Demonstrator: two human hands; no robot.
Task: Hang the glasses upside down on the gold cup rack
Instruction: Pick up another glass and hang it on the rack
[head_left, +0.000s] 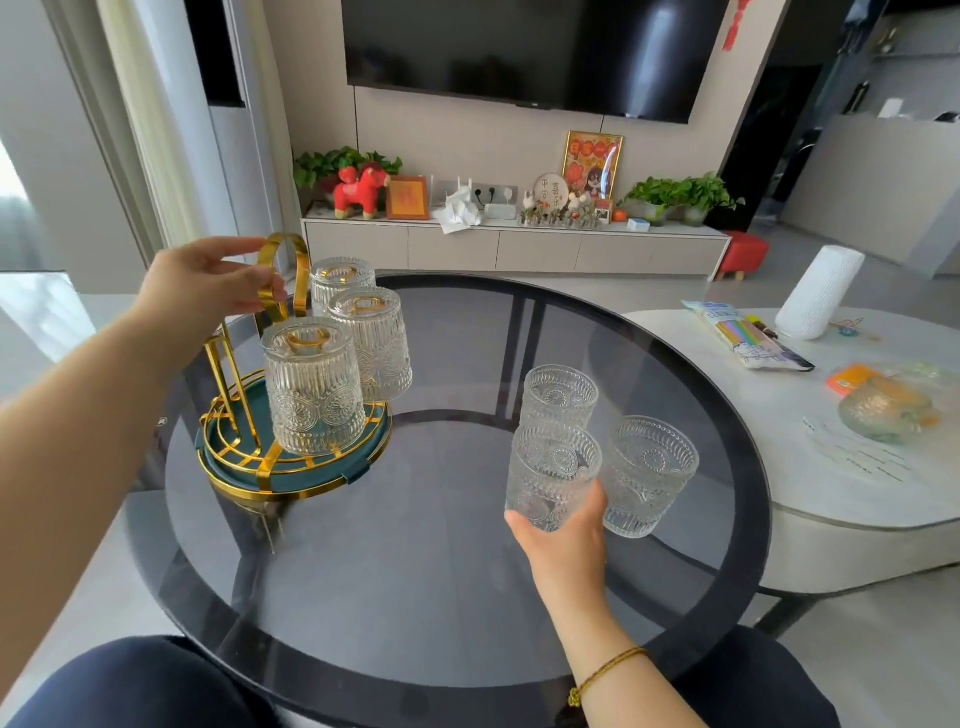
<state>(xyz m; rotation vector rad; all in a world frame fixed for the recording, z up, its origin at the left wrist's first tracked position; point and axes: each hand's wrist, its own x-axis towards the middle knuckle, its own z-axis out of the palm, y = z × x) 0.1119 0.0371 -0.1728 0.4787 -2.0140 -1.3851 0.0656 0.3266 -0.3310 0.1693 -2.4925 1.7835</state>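
Rack: gold cup rack (291, 415) stands on the left of the round dark glass table (457, 597), three glasses hanging upside down on it.
Left hand: left hand (202, 286) grips the rack's looped top handle.
Right hand: right hand (563, 540) wraps around the base of an upright glass (553, 475).
Loose glasses: two more upright glasses (649, 475) stand touching or just beside the held one.
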